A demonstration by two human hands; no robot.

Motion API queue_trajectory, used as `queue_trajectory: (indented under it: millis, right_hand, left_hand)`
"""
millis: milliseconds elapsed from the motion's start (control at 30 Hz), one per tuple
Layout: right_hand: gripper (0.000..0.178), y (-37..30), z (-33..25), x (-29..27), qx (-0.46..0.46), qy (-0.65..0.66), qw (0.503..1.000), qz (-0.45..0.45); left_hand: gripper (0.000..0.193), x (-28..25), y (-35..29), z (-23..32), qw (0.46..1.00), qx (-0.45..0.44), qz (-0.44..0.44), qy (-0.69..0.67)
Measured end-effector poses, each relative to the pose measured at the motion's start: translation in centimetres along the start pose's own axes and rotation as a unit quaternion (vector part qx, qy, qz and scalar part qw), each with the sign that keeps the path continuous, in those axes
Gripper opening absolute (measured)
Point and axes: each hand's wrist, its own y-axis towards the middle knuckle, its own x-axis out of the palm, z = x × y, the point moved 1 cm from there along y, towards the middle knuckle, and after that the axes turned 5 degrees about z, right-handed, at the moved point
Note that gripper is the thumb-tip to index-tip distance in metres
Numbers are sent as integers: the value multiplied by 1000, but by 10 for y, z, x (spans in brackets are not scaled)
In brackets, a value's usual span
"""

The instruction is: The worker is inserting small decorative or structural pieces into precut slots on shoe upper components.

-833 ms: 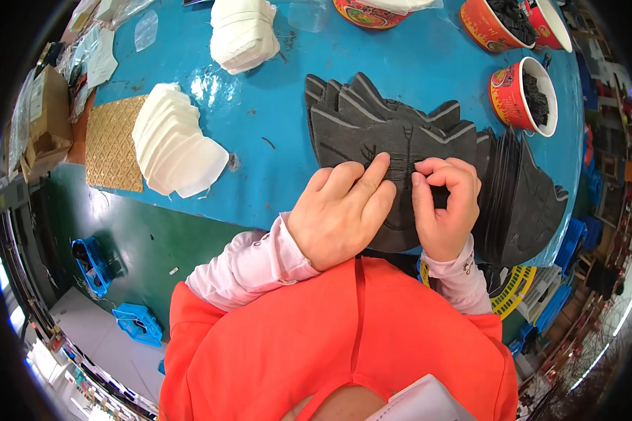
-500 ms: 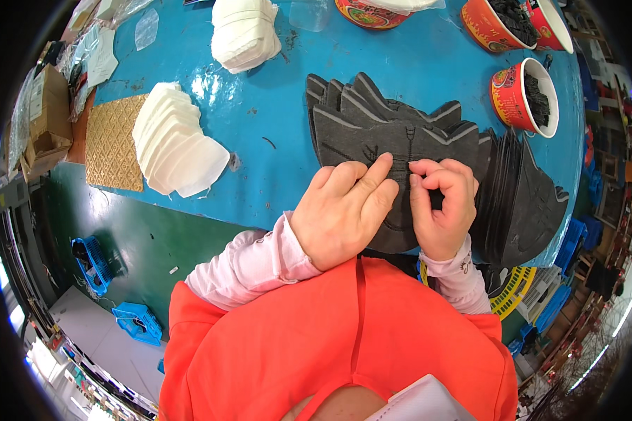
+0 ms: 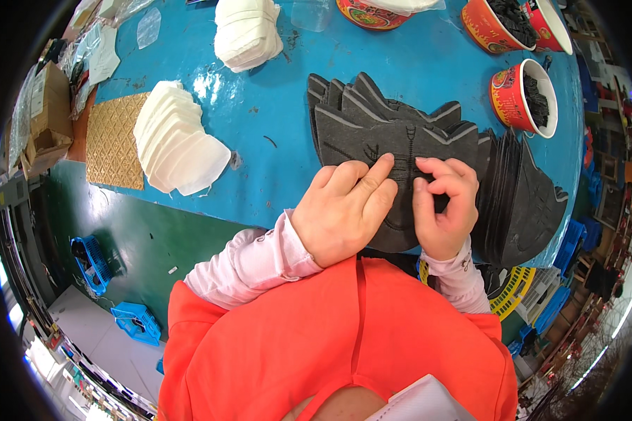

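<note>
A dark grey stitched fabric piece, shaped like a shoe upper with pointed corners, lies in front of me on top of similar pieces. My left hand rests on it with the fingers stretched out, the fingertips beside its middle row of slits. Just right of that row, my right hand has its fingers curled and the thumb close to the fingertips. Whatever lies between them is hidden or too small to make out. A stack of dark grey pieces stands on edge beside my right hand.
On the blue table lie a fanned stack of white pads, a gold patterned sheet and a white bundle. A red paper bowl holds dark scraps; more bowls stand at the far right. Blue baskets sit on the floor.
My right hand has drawn slightly right, away from the row of slits, with its thumb and forefinger a little farther apart. My left hand stays in place.
</note>
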Motion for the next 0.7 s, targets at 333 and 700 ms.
queue_trajectory:
  millis: [333,700]
  right_hand:
    - [26,6,-10,4,-93,-183,977,-63]
    - [24,-8,4,-23,-50,-65,991,107]
  left_hand:
    - [30,-9,14,4,987,73,-22,144]
    - [55,-5,-7,-6,998,-4,55,-22]
